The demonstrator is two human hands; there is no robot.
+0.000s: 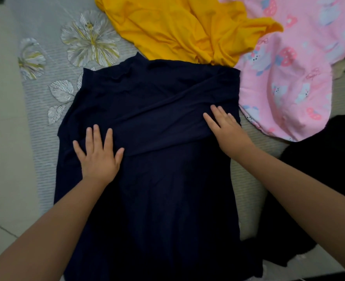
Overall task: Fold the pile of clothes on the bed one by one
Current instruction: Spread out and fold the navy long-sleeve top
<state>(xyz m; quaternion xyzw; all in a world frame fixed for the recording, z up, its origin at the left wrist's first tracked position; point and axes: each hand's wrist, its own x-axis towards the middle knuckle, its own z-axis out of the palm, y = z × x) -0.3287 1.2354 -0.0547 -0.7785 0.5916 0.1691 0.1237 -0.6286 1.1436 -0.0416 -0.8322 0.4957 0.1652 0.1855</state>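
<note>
The left hand and right hand press flat, fingers spread, on the navy garment laid on the bed (one sleeve folded across); beyond lie a yellow garment and pink printed fabric

A long garment lies mid-bed, both hands flat on it; two more garments lie behind it, toward the far-right corner.

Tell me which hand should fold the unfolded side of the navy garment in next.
Probably left. The left hand lies flat on the navy garment near its unfolded left edge. The right hand presses the sleeve already folded across, and can hold it down.
</note>
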